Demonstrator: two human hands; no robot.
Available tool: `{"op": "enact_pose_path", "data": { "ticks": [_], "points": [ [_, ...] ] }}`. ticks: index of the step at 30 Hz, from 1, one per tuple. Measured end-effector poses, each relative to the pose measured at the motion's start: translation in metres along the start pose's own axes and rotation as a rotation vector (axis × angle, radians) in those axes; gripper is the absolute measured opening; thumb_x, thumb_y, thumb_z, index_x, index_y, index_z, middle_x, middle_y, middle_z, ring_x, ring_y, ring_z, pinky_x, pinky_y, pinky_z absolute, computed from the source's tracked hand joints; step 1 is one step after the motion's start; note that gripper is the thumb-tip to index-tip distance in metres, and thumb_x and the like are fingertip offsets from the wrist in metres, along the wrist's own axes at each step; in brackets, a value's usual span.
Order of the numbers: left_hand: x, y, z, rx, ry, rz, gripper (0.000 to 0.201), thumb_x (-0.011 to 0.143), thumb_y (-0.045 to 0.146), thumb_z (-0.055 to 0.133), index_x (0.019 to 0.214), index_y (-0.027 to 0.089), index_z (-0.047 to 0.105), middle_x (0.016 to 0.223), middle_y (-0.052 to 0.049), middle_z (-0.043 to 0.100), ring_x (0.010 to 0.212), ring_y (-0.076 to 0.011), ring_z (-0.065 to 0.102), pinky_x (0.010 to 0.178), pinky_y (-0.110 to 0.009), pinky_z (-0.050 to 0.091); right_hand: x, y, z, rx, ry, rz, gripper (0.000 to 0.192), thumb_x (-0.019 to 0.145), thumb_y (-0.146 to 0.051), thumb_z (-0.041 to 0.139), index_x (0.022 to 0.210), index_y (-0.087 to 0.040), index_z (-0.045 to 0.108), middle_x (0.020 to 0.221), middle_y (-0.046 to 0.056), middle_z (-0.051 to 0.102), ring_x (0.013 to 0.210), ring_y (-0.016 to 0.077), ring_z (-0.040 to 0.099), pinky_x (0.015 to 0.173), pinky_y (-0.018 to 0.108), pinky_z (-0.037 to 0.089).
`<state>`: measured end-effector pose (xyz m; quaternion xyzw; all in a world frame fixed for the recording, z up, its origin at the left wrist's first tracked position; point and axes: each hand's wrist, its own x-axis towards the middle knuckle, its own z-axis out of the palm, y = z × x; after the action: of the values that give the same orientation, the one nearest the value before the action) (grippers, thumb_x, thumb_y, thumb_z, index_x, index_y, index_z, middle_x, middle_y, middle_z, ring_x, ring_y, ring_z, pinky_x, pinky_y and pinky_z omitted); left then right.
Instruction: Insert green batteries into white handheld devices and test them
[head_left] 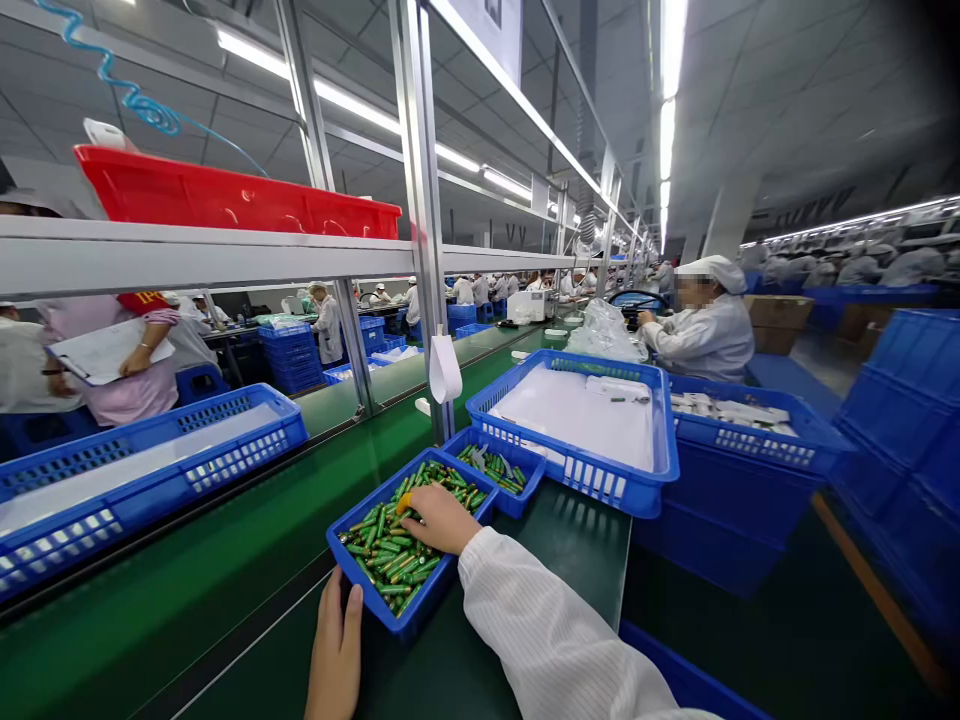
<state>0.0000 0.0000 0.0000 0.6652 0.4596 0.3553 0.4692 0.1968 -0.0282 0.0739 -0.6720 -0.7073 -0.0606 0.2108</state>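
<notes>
Batteries, green with gold ends, fill a small blue tray on the green bench. The step in hand appears to be picking or sorting cells from this tray.

Largest to smallest:
- Bench: a long green belt running away from the grips, with a metal post rising just beyond the tray.
- Big basket: blue, lined with white sheet, beyond and to the right of the right grip.
- Left basket: blue, well apart to the left of the left grip.
- Second tray: small, blue, also holding green cells, touching the far corner of the first tray.
- Right hand: white-sleeved, lying on the cells at the tray's far right. Fingers curl down into the heap, a yellow fingertip cover showing. Whether the grip has closed on a cell cannot be told.
- Left hand: flat on the bench, fingers straight, grip slack and holding nothing; fingertips touch the tray's near corner, seemingly steadying it.

Judgement: the next move calls for pinching out cells cleanly without scattering neighbours, while the left hand keeps the tray from sliding.

Other people work further along the line.
</notes>
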Motion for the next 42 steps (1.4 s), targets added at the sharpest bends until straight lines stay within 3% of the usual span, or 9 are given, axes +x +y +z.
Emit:
{"op": "enact_pose_path", "data": {
  "ticks": [20, 30, 35, 42],
  "points": [
    [0.0012, -0.0020, 0.0011, 0.002, -0.001, 0.051, 0.081, 0.087, 0.067, 0.027, 0.149, 0.015, 0.024, 0.159, -0.008, 0.021, 0.147, -0.0223, 0.020, 0.122, -0.044, 0.019, 0.0007, 0.0037, 0.0043, 0.014, 0.035, -0.015, 0.016, 0.092, -0.023, 0.061, 0.102, -0.013, 0.068, 0.099, 0.010, 0.069, 0.096, 0.0232, 0.064, 0.093, 0.036, 0.044],
    [-0.0034, 0.0021, -0.0006, 0.001, -0.012, -0.003, 0.078, 0.087, 0.068, 0.027, 0.147, 0.018, 0.026, 0.159, -0.006, 0.021, 0.147, -0.0252, 0.019, 0.121, -0.048, 0.022, 0.0000, 0.0040, 0.0040, 0.055, 0.021, -0.013, 0.018, 0.092, -0.024, 0.062, 0.103, -0.011, 0.067, 0.100, 0.010, 0.068, 0.095, 0.0235, 0.063, 0.095, 0.039, 0.044],
    [-0.0001, -0.0017, 0.0007, 0.000, 0.001, 0.039, 0.077, 0.087, 0.065, 0.028, 0.144, 0.014, 0.029, 0.159, -0.010, 0.019, 0.148, -0.0250, 0.018, 0.122, -0.045, 0.020, 0.0009, 0.0048, 0.0044, 0.047, 0.023, -0.018, 0.015, 0.092, -0.019, 0.062, 0.103, -0.011, 0.066, 0.101, 0.010, 0.067, 0.098, 0.0244, 0.062, 0.096, 0.040, 0.044],
    [0.0003, -0.0037, 0.0005, 0.020, 0.016, 0.060, 0.078, 0.086, 0.068, 0.027, 0.144, 0.017, 0.030, 0.158, -0.010, 0.024, 0.146, -0.0247, 0.022, 0.121, -0.044, 0.022, 0.0017, 0.0036, 0.0049, 0.036, 0.067, 0.012, 0.011, 0.094, -0.018, 0.058, 0.100, -0.009, 0.063, 0.104, 0.013, 0.062, 0.099, 0.0252, 0.058, 0.091, 0.037, 0.046]
  ]
}}
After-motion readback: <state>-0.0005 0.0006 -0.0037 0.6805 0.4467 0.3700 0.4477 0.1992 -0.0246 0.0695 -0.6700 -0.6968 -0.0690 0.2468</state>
